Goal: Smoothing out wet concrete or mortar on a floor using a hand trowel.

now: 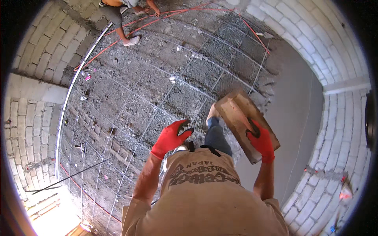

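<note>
My right hand point(261, 139), in a red glove with dark palm and fingertips, grips the long handle of a large rectangular wooden float point(239, 133). The float is smeared with brownish-grey mortar and tilted, held over the border between gravel ground and smooth wet concrete point(293, 106). My left hand point(172, 137), gloved the same way, hangs in front of my waist with nothing in it. Its fingers are curved, with a gap between them and the thumb. Below it lies a grid of thin steel bars point(145, 126) over the gravel.
Another person's leg point(118, 23) and hand show at the far left. Red tubing point(169, 15) runs across the far ground. A white pipe point(65, 106) follows the left block wall point(35, 122). Another block wall point(338, 129) borders the concrete. A dark rod point(73, 176) crosses the near left.
</note>
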Demonstrator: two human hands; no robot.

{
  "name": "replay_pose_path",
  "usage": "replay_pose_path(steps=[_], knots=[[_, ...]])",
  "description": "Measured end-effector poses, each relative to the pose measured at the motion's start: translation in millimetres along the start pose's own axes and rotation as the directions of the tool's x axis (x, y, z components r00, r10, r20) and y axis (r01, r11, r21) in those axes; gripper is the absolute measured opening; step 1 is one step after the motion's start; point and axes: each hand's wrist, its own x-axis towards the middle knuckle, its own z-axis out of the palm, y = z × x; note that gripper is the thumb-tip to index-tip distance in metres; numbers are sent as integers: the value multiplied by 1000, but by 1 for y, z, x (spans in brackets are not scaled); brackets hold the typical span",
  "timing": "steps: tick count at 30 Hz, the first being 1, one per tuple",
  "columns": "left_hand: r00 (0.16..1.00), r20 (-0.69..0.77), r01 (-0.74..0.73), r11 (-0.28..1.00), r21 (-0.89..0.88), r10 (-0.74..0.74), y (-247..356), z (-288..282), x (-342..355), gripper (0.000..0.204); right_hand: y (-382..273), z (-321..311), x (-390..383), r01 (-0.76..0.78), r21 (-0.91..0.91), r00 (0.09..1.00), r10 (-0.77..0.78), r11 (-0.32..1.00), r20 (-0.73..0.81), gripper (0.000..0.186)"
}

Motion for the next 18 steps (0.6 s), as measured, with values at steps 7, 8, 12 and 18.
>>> replay_pose_path(steps=[7,8,12,18], knots=[[971,-134,141,929,-341,-196,10,4,101,44,-6,-46,180,308,-47,943,-298,950,148,55],[966,-141,156,924,-350,-216,19,4,107,43,-9,-50,191,283,-19,939,-273,959,210,56],[949,-196,162,918,-362,-245,51,3,161,42,-21,-73,260,351,-77,898,-311,933,312,56],[962,-150,151,905,-398,-227,46,3,262,41,-28,-93,345,233,-88,899,-179,969,400,56]])
